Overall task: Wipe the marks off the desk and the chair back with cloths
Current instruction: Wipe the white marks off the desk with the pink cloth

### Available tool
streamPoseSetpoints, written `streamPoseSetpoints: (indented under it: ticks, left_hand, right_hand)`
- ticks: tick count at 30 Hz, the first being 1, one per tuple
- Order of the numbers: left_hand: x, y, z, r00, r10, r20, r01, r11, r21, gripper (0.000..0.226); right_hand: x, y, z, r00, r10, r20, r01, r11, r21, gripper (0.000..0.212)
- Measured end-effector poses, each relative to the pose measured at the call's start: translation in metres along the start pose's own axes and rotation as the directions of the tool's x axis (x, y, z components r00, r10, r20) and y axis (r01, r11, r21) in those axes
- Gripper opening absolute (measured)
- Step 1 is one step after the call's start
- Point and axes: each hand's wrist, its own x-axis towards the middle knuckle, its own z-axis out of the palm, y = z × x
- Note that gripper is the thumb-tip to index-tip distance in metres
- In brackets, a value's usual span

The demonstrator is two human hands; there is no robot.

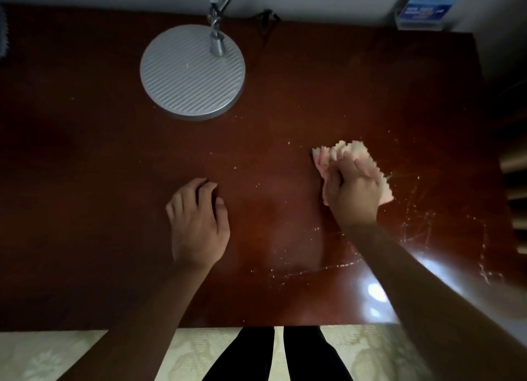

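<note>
Right grip clamps cloth mid-desk, left grip lies relaxed, fingers loose

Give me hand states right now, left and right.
Left hand: open, holds nothing, rests on the desk.
Right hand: closed, grips the pink cloth against the desk.
</note>
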Motion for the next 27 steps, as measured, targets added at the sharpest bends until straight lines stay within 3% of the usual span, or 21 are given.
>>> streamPoseSetpoints:
  ticks: [2,5,7,9,12,14,17,20,24,27]
  left_hand:
    - [-0.003,-0.001,-0.001,1.0,-0.003,0.011,0.003,1.0,-0.001,0.033]
    - [-0.002,-0.001,-0.001,1.0,-0.007,0.016,0.008,1.0,-0.008,0.034]
    - [-0.002,-0.002,-0.001,1.0,-0.009,0.007,0.009,1.0,-0.01,0.034]
    - [-0.002,-0.002,0.0,1.0,0.001,-0.009,-0.001,1.0,-0.022,0.032]
    - [-0.001,-0.001,0.001,1.0,0.007,-0.024,-0.008,1.0,-0.028,0.03]
    - [-0.001,-0.003,0.002,1.0,0.011,-0.027,-0.012,0.999,-0.033,0.03]
    - [-0.002,-0.004,0.001,1.0,0.007,-0.023,-0.007,1.0,-0.022,0.03]
    - [-0.003,-0.004,0.001,1.0,0.012,-0.027,-0.012,1.0,-0.021,0.029]
    - [-0.002,-0.002,0.001,1.0,0.001,-0.018,-0.002,0.999,-0.035,0.03]
    - [-0.002,-0.003,0.0,1.0,-0.002,-0.012,0.002,1.0,-0.029,0.03]
  right_hand:
    - [-0.033,-0.03,0.012,0.999,-0.034,0.029,0.034,0.999,0.028,0.031]
    - [-0.067,-0.038,0.01,0.96,-0.278,0.037,0.273,0.957,0.102,0.03]
    - [-0.052,-0.017,-0.001,0.922,-0.381,0.069,0.377,0.924,0.06,0.031]
    - [-0.023,0.002,-0.009,0.954,-0.287,0.086,0.286,0.958,0.029,0.035]
    - [0.013,0.005,-0.001,0.997,-0.074,-0.01,0.074,0.997,-0.001,0.027]
    - [0.005,-0.018,0.013,0.992,-0.129,-0.013,0.129,0.991,0.025,0.025]
    - [-0.049,-0.048,0.021,0.944,-0.306,0.123,0.292,0.949,0.117,0.035]
    - [-0.047,-0.027,0.011,0.867,-0.463,0.183,0.447,0.886,0.121,0.032]
    - [0.015,-0.015,0.003,0.968,-0.214,0.131,0.208,0.976,0.057,0.019]
    - [-0.013,-0.039,0.005,0.945,-0.284,0.159,0.262,0.954,0.146,0.021]
